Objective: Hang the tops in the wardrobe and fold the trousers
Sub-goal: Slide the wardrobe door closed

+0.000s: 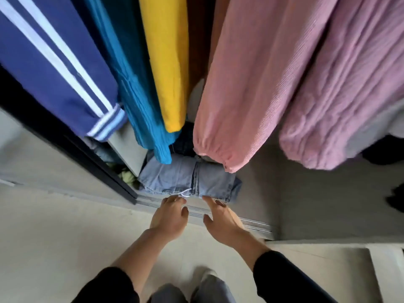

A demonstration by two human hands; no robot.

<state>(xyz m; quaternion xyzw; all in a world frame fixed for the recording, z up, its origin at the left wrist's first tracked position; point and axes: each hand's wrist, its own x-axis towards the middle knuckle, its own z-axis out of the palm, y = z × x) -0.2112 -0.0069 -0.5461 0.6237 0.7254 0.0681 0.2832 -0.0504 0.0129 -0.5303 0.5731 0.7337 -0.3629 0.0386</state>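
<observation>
now my left hand [169, 216] and right hand [222, 220] are spread, holding nothing; i see fingertips [175, 199] at the near edge of the folded jeans [175, 177]

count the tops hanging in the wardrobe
5, left to right: navy striped top, teal knit, yellow top, salmon pink top, mauve top. More may hang out of frame.

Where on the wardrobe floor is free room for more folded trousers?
Free: the grey wardrobe floor right of the folded jeans, between the door track and the hems of the pink tops. Crowded: left of the jeans, a divider and bunched clothes; behind them, dark clothes.
</observation>
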